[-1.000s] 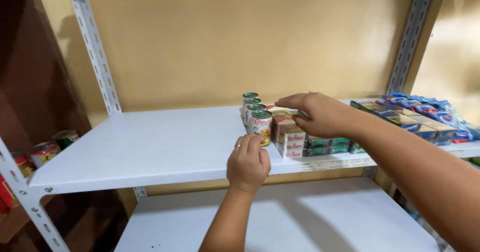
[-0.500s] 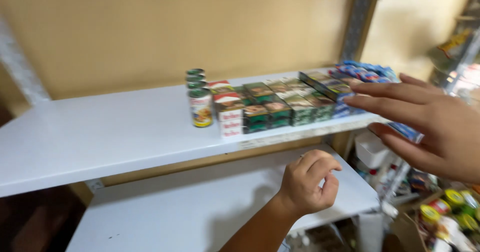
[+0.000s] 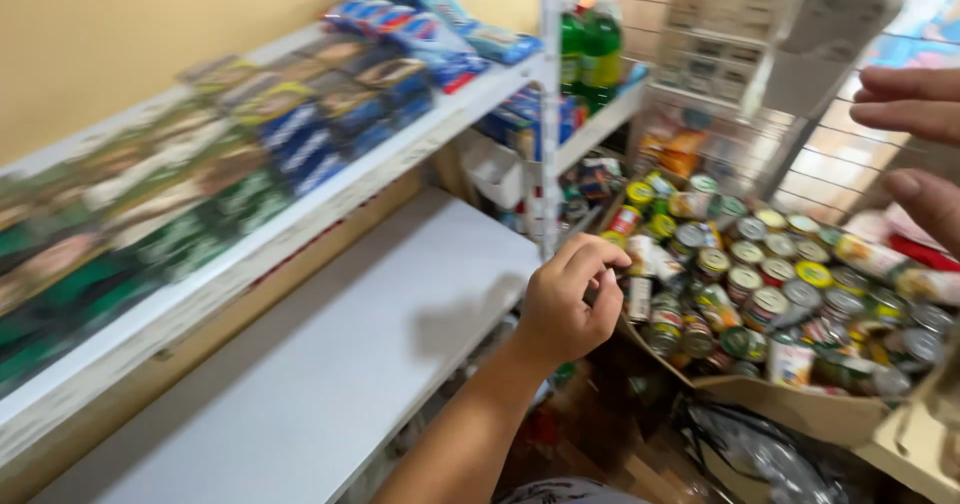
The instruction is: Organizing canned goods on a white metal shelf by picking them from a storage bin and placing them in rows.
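Head cam, looks down-right, close to shelves (image 3: 330,364), box of cans (image 3: 800,414) nearby
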